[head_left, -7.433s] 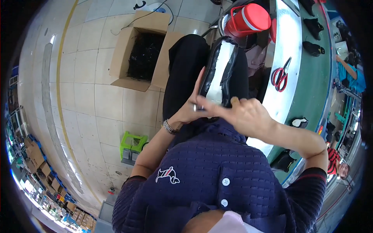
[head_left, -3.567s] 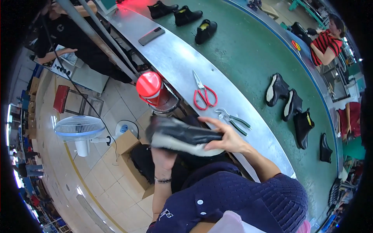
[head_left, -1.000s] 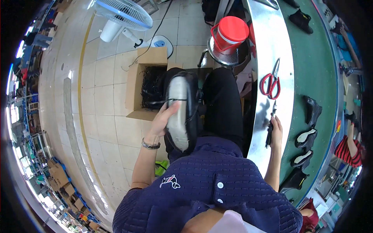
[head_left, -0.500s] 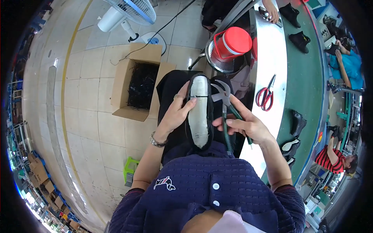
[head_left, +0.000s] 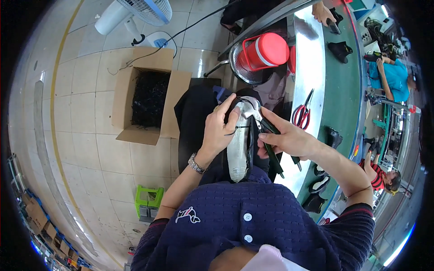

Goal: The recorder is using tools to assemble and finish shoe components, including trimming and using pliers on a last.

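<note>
A dark shoe or boot lies sole up across my lap, its pale sole rimmed in black with a thin black strip crossing it. My left hand is closed on the shoe's left side near its far end, with thumb and fingers around the edge. In my right hand are pincers with dark green handles. Their silver head rests against the far end of the shoe, close to my left thumb. Whether the jaws bite on the edge there, I cannot tell.
Red-handled scissors lie on the metal bench ledge at the right, beside a green belt carrying several dark shoes. Another person's hand reaches in at its far end. A red jug, an open carton and a fan stand ahead.
The pincers have moved left from beside the shoe onto its far end. My left hand has slid toward that end too. The other person's hand has shifted to the right. The whole view has shifted slightly.
</note>
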The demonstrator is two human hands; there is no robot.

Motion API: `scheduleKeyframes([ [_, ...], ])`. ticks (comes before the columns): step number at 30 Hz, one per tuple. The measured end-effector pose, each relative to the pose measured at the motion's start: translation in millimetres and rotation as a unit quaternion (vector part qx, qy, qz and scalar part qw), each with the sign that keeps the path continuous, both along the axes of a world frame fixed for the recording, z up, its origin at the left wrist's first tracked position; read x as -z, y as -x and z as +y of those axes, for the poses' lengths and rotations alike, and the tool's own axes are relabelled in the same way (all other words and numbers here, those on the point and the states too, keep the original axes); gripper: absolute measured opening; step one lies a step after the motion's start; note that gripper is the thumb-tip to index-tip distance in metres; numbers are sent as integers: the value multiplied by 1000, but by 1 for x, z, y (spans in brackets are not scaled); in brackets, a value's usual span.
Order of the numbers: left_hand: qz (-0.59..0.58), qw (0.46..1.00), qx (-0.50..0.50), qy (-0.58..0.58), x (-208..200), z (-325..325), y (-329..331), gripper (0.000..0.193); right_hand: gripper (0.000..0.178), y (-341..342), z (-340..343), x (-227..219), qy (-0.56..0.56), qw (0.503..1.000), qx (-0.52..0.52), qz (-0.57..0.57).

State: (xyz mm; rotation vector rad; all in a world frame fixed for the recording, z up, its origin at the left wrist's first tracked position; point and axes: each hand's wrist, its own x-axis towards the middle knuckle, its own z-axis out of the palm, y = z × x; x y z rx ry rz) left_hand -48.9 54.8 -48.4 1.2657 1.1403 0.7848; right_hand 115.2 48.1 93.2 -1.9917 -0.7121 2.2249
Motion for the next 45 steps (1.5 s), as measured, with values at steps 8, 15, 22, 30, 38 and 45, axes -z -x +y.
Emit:
scheduleKeyframes([
  [8, 65, 984, -21, -165, 1, -7, 2, 34, 65, 21, -41, 22, -182, 969, -95, -138],
  [15, 61, 972, -47, -221, -2, -13, 7, 29, 65, 14, -71, 51, -388, 861, -209, -256],
  [22, 57, 964, 34, -258, -6, -9, 23, 38, 68, 10, -62, 30, -329, 825, -332, -317],
  [30, 109, 941, 60, -314, 7, -4, 26, 42, 75, 14, -33, -9, -532, 779, -148, -297],
  [38, 106, 950, 74, -285, 5, -2, 30, 23, 69, 13, -31, 12, -524, 747, -267, -311],
  [45, 73, 973, 14, -218, -5, 2, 20, 18, 73, 5, -40, 39, -433, 761, -348, -334],
])
